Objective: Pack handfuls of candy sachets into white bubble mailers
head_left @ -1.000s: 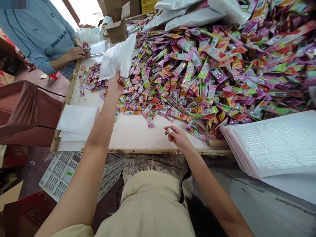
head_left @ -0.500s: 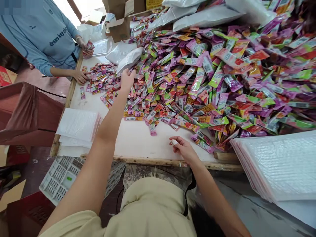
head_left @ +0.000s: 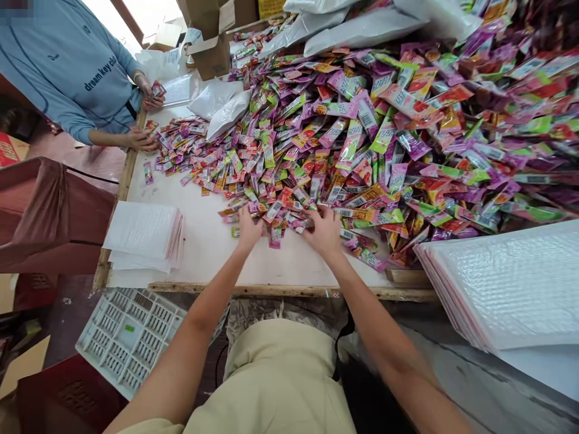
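Note:
A large heap of small, colourful snack packets [head_left: 312,138] covers much of the white tabletop [head_left: 208,253]. At the heap's near edge, my left hand [head_left: 249,230] touches packets with its fingers apart, their tips partly hidden among the packets. My right hand [head_left: 324,232] reaches into the same edge a little to the right, its fingers spread and bent over packets. Something white covers one fingertip of this hand. Between both hands, a pink packet [head_left: 275,237] sticks out toward me.
Padded white mailers [head_left: 140,232] lie stacked at left, and a bigger stack [head_left: 502,283] stands at right. Filled white pouches [head_left: 366,30] rest on the heap. A co-worker in a blue top [head_left: 97,72] handles packets at far left. Below the wooden edge stands a white crate [head_left: 131,337].
My left hand has come back from the far-left pouches to the near edge of the heap. My right hand has moved forward from the bare tabletop onto the packets.

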Demonstrator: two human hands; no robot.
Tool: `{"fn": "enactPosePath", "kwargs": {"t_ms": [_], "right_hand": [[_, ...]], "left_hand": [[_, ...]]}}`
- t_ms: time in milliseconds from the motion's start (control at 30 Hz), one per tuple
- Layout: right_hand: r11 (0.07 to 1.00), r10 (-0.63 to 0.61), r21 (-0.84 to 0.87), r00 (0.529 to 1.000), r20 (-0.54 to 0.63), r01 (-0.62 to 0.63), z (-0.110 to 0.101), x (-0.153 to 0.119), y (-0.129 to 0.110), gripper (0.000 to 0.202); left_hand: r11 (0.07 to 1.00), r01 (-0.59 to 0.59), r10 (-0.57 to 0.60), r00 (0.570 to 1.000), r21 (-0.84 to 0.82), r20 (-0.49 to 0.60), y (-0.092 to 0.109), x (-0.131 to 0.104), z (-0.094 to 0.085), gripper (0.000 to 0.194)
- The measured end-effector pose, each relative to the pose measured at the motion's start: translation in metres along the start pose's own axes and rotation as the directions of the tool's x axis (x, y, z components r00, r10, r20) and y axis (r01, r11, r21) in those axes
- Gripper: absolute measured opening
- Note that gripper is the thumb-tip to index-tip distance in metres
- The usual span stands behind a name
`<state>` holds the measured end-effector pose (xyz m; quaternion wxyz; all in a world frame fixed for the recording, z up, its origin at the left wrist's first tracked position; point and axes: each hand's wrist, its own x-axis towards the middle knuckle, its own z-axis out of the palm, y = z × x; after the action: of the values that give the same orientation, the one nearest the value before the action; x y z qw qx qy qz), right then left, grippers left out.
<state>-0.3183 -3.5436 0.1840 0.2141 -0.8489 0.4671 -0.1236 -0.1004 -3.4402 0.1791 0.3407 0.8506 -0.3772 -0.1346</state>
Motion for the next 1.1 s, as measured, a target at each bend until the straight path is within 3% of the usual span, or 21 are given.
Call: {"fn": "enactPosePath", "kwargs": {"t_ms": [100,200,267,333,400,467,567,633,667,733,800,933,1033,1100], "right_hand": [[0.985,-0.166,0.049,0.984,0.072,0.163,-0.006,-0.013,0.013,0.046],[0.953,-0.280,0.133,0.959,0.044,0.272,-0.017,-0.030,0.044,0.042],[0.956,-0.243,0.165,0.970,-0.017,0.242,-0.020,-0.039,0.057,0.037],[0.968,-0.169,0.176,0.984,-0.061,0.177,-0.020,-0.042,0.058,0.034],[0.973,-0.123,0.186,0.989,-0.081,0.136,-0.019,-0.041,0.051,0.033],[0.966,-0.107,0.224,0.988,-0.108,0.129,-0.020,-0.039,0.040,0.032],[0.940,-0.111,0.309,0.985,-0.133,0.148,-0.025,-0.040,0.027,0.030],[0.918,-0.175,0.344,0.980,-0.090,0.196,-0.029,-0.046,0.021,0.030],[0.908,-0.227,0.350,0.973,-0.048,0.229,-0.031,-0.051,0.020,0.030],[0.896,-0.314,0.348,0.948,0.056,0.276,-0.034,-0.064,0.020,0.033],[0.902,-0.324,0.337,0.939,0.118,0.269,-0.035,-0.076,0.023,0.038],[0.907,-0.348,0.299,0.928,0.135,0.297,-0.028,-0.085,0.016,0.047],[0.884,-0.458,0.235,0.847,0.269,0.404,-0.014,-0.080,-0.003,0.051],[0.884,-0.468,0.196,0.816,0.339,0.425,-0.005,-0.077,-0.013,0.047]], "left_hand": [[0.988,-0.154,0.154,0.976,-0.010,0.157,0.009,-0.028,-0.002,0.045],[0.966,-0.192,0.159,0.969,0.172,0.189,0.000,-0.054,-0.030,0.061],[0.940,-0.159,0.110,0.979,0.302,0.173,-0.008,-0.065,-0.048,0.054],[0.909,-0.179,0.099,0.970,0.376,0.224,-0.012,-0.072,-0.060,0.031],[0.880,-0.226,0.125,0.959,0.417,0.255,-0.010,-0.075,-0.065,0.020],[0.862,-0.292,0.199,0.947,0.415,0.253,-0.003,-0.077,-0.063,0.025],[0.813,-0.477,0.348,0.858,0.334,0.378,0.010,-0.079,-0.053,0.034],[0.777,-0.557,0.373,0.783,0.294,0.498,0.016,-0.080,-0.048,0.039],[0.772,-0.566,0.364,0.766,0.288,0.530,0.017,-0.080,-0.047,0.043],[0.786,-0.547,0.349,0.777,0.287,0.523,0.013,-0.081,-0.049,0.049],[0.795,-0.536,0.352,0.789,0.284,0.503,0.005,-0.081,-0.057,0.050],[0.751,-0.585,0.313,0.724,0.306,0.614,-0.008,-0.079,-0.067,0.023],[0.693,-0.647,0.312,0.666,0.317,0.678,-0.006,-0.079,-0.063,0.011],[0.669,-0.677,0.333,0.641,0.306,0.691,-0.005,-0.082,-0.061,0.008]]}}
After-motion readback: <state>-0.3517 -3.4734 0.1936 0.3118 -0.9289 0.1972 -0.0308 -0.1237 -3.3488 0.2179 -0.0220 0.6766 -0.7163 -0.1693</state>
